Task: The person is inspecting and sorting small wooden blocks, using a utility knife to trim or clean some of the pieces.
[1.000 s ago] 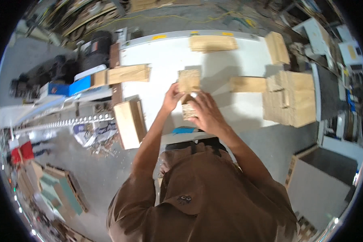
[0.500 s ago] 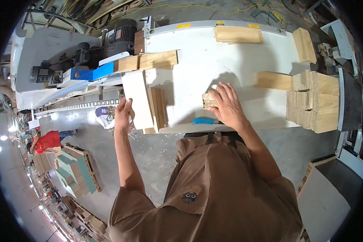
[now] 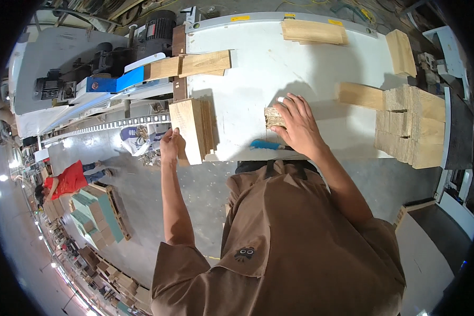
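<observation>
My left hand (image 3: pixel 170 147) is at the left end of the white table, its fingers closed on the near left edge of a pale wooden board (image 3: pixel 187 124). That board rests on a stack of similar boards (image 3: pixel 208 126), whose edges show on its right. Over the middle of the table, my right hand (image 3: pixel 301 126) is wrapped around a short stack of chipboard pieces (image 3: pixel 273 117), thumb on the near side and fingers on the far side. White tape circles one finger. Just nearer to me lies a blue object (image 3: pixel 265 144), its kind unclear.
Stacked chipboard strips (image 3: pixel 405 126) stand at the right, with a loose board (image 3: pixel 359 95) beside them. More boards (image 3: pixel 313 31) lie along the metal fence (image 3: pixel 268 17) at the back. A motor-driven machine (image 3: pixel 102 66) with a chain is at the left; a person in red (image 3: pixel 68 180) stands beyond.
The pale board in my left hand has come to the right and now sits lined up with the stack. My right hand keeps its hold on the chipboard pieces. The view has shifted slightly.
</observation>
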Action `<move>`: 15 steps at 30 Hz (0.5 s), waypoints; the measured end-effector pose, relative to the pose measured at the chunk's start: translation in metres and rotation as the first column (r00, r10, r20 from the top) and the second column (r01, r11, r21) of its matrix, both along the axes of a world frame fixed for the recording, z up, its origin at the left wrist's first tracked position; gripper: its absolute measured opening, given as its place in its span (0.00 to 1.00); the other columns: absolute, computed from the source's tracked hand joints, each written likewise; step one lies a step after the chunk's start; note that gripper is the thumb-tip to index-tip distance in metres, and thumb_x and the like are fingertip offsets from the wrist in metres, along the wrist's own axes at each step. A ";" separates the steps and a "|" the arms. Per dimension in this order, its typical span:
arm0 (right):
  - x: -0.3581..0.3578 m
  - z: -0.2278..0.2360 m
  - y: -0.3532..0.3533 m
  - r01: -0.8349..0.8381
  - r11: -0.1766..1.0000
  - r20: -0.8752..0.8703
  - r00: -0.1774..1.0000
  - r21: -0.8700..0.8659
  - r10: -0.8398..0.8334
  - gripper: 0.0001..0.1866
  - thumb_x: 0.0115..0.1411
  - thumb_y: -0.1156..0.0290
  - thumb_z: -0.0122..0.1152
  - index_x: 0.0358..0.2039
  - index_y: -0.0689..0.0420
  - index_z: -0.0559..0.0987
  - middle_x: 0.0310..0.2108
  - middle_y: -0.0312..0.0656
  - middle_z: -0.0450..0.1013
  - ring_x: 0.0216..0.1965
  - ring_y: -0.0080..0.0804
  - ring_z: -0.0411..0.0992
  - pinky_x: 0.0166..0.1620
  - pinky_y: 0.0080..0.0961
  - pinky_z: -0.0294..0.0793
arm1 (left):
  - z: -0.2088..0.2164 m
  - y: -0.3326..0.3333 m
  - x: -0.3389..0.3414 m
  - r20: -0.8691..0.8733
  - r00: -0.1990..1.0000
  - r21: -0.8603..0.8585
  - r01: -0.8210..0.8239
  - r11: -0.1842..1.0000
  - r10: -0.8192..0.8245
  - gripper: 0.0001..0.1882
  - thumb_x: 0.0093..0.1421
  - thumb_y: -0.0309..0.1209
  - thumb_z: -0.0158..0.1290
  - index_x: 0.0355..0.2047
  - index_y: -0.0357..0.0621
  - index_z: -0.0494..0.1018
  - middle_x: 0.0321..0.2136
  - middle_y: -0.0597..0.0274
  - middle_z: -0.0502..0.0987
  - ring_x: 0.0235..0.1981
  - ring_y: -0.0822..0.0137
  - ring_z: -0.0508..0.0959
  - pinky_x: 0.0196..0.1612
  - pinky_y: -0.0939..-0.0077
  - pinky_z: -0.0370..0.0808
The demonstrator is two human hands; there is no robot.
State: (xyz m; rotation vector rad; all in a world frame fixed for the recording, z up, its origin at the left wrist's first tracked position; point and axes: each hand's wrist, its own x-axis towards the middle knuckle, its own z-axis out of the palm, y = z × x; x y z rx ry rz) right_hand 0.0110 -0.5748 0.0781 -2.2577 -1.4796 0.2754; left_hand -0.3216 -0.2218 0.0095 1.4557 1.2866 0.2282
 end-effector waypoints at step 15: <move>-0.006 0.005 0.002 0.016 0.996 -0.017 1.000 0.083 -0.014 0.33 0.65 0.56 0.71 0.66 0.55 0.73 0.64 0.51 0.68 0.72 0.55 0.60 0.76 0.53 0.56 | -0.001 -0.245 0.157 0.012 0.895 0.500 0.381 0.777 -0.446 0.45 0.47 0.40 0.81 0.60 0.36 0.68 0.54 0.42 0.75 0.55 0.42 0.78 0.60 0.53 0.76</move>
